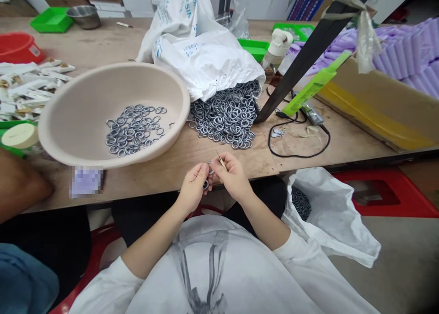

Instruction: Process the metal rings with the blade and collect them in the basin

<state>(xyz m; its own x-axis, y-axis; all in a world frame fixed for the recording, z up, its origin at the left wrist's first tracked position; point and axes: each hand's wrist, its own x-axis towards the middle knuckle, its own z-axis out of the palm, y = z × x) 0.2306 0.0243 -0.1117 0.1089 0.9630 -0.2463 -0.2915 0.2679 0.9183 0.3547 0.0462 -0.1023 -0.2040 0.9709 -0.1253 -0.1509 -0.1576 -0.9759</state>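
Observation:
My left hand (195,186) is closed at the table's front edge, pinching a grey ring (210,168) between thumb and finger. A second grey ring (206,184) shows below, against the same hand's fingers. Right beside it, my right hand (234,176) is closed around a thin, pointed, light-coloured tool (220,159), whose exact kind I cannot make out. The two hands meet at the pinched ring. Ahead of them lies a heap of grey rings (224,117), spilling from a white sack (209,62). More loose rings (133,128) lie inside the beige basin (58,121) to the left.
A dark slanted post (291,57) rises right of the heap, near a black cable (298,155) and a cardboard box (384,108) of purple pieces. A white bag (336,208) with rings hangs low at right. Another person's arm (24,186) rests at left.

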